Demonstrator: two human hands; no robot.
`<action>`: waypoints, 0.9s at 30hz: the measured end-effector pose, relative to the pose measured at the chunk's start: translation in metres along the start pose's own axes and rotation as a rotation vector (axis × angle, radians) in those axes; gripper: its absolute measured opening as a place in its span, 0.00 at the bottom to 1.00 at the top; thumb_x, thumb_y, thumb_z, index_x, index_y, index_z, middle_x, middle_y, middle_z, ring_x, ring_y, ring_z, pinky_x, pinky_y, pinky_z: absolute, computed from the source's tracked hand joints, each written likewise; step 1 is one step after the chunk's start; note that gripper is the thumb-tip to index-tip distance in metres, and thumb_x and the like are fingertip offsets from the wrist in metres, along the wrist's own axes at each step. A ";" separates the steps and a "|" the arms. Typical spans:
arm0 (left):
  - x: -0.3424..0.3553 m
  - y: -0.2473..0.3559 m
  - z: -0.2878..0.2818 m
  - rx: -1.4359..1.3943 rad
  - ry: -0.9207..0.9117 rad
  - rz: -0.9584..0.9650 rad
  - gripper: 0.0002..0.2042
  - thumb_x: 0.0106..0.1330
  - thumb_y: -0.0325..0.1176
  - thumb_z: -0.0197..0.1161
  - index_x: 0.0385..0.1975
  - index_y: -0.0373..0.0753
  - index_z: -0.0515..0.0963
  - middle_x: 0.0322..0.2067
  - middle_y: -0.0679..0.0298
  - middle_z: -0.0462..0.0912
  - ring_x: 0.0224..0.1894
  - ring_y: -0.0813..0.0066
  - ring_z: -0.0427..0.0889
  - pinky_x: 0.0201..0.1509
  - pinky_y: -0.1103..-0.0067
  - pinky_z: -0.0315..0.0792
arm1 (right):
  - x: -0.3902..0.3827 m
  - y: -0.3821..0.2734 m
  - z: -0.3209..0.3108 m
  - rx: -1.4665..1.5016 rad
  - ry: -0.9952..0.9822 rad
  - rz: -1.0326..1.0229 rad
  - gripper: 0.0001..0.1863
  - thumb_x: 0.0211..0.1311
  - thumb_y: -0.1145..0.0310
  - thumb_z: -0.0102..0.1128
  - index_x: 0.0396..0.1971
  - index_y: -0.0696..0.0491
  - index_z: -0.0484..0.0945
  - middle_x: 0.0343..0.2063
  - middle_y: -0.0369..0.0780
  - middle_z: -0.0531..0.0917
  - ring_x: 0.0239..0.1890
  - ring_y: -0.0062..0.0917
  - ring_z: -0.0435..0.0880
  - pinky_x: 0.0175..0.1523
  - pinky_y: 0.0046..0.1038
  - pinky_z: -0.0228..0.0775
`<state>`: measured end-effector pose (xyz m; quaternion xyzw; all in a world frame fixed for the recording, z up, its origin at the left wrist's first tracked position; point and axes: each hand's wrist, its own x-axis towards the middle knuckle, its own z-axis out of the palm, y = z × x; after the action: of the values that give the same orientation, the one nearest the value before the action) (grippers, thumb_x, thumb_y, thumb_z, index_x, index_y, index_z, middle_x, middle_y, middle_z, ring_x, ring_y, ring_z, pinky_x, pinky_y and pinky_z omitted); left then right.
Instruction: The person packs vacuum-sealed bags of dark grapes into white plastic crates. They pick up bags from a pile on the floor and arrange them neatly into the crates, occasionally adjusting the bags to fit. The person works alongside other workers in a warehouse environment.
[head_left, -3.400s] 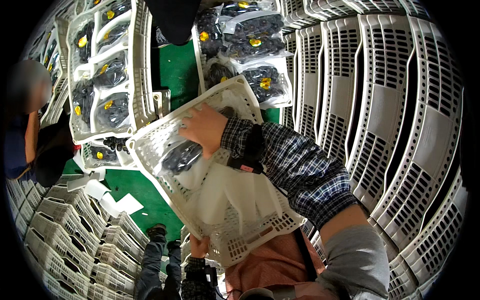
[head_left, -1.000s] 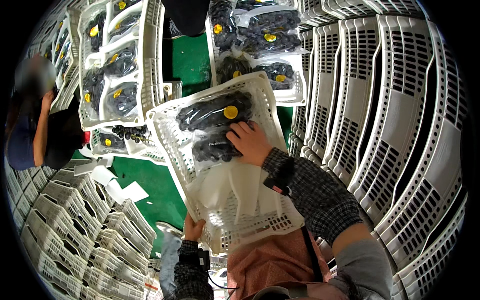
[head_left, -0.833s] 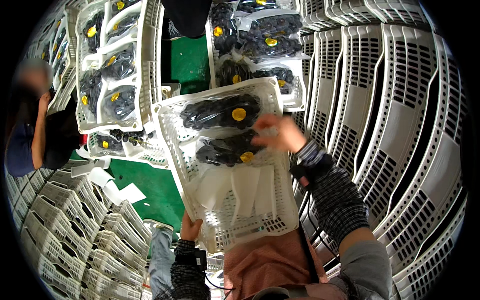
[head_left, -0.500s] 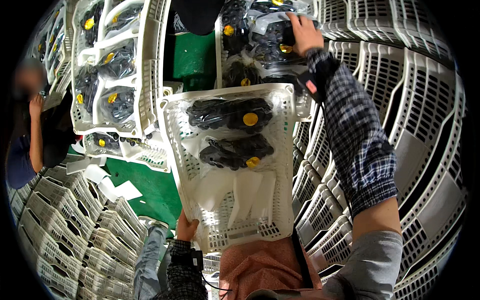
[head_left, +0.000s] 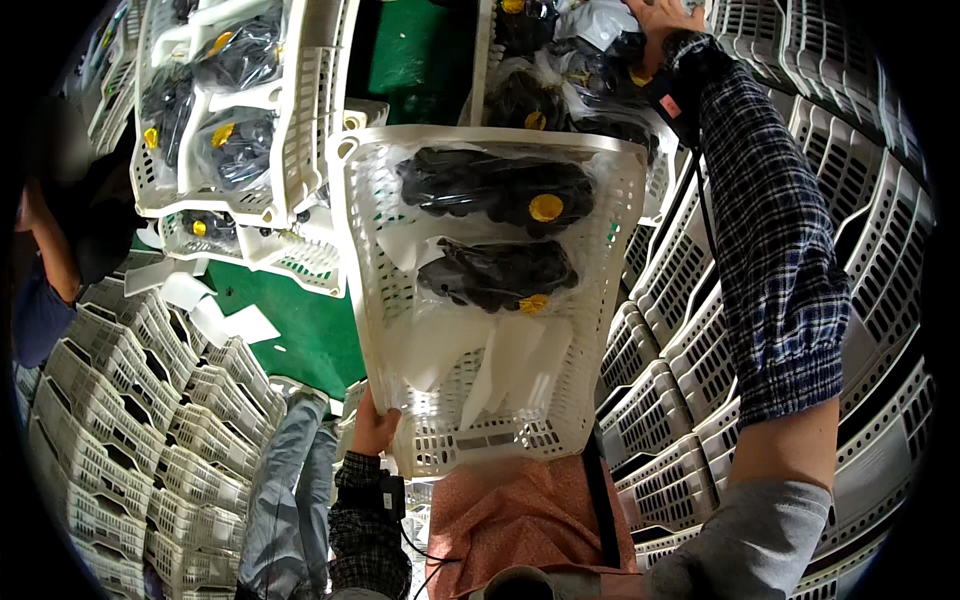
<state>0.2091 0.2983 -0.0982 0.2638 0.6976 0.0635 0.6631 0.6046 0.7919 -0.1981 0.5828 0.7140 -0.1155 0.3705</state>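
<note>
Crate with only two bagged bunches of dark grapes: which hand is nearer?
Left. The left hand grips the crate at its near left corner; the right hand is beyond its far right corner, at another grape crate.

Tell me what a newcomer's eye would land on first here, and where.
Probably the white crate front and centre, with two bags of dark grapes bearing yellow stickers in its far half and the left hand at its near left corner. Next, the right hand at the top right, by another crate of bagged grapes. Then the stacked crates filling the right side.
</note>
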 end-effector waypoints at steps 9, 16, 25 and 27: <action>0.004 0.011 -0.006 0.073 -0.010 -0.021 0.32 0.48 0.19 0.52 0.59 0.33 0.58 0.54 0.52 0.68 0.56 0.63 0.67 0.58 0.73 0.61 | 0.036 0.041 0.046 -0.052 0.159 -0.192 0.58 0.22 0.63 0.76 0.62 0.37 0.53 0.59 0.44 0.61 0.61 0.43 0.59 0.55 0.51 0.61; 0.007 0.017 -0.004 0.011 0.007 0.069 0.33 0.47 0.18 0.53 0.59 0.33 0.58 0.52 0.52 0.68 0.58 0.62 0.65 0.60 0.74 0.58 | 0.062 0.051 0.082 0.224 0.277 -0.439 0.51 0.23 0.68 0.74 0.57 0.51 0.59 0.50 0.50 0.70 0.54 0.46 0.67 0.56 0.40 0.64; 0.011 0.011 -0.002 0.031 0.039 0.099 0.38 0.46 0.19 0.51 0.63 0.37 0.52 0.60 0.48 0.60 0.64 0.58 0.59 0.65 0.72 0.53 | 0.019 0.102 0.077 0.406 0.568 -0.434 0.44 0.29 0.73 0.75 0.54 0.57 0.62 0.48 0.50 0.74 0.50 0.40 0.74 0.54 0.31 0.66; 0.012 0.011 -0.002 -0.003 0.028 0.064 0.39 0.45 0.19 0.51 0.64 0.39 0.51 0.61 0.50 0.59 0.64 0.59 0.57 0.65 0.73 0.52 | -0.020 0.124 0.070 0.558 0.525 -0.358 0.37 0.39 0.68 0.71 0.53 0.59 0.65 0.48 0.46 0.74 0.49 0.33 0.74 0.54 0.28 0.64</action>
<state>0.2105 0.3133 -0.1042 0.2841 0.6981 0.0895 0.6511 0.7471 0.7723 -0.2006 0.5371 0.8155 -0.2146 -0.0218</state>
